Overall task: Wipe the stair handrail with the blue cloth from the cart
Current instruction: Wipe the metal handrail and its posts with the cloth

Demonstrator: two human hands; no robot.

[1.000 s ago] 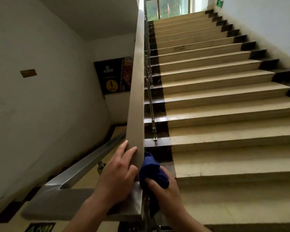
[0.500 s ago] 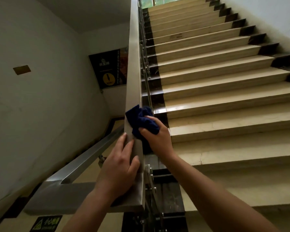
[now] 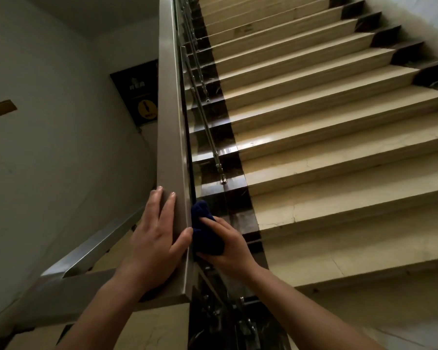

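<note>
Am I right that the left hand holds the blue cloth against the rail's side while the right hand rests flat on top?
Not quite: the hands are swapped. In the head view, the right hand holds the blue cloth against the side of the handrail, while the left hand rests flat on top.

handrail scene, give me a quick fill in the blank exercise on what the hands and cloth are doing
1. The blue cloth is bunched in the ____ hand.
2. The left hand lies flat on top of the ____, holding nothing.
3. The cloth presses against the handrail on the side facing the ____.
4. On the far wall hangs a dark ____ bearing a yellow circle.

Missing words: right; handrail; stairs; poster
</note>
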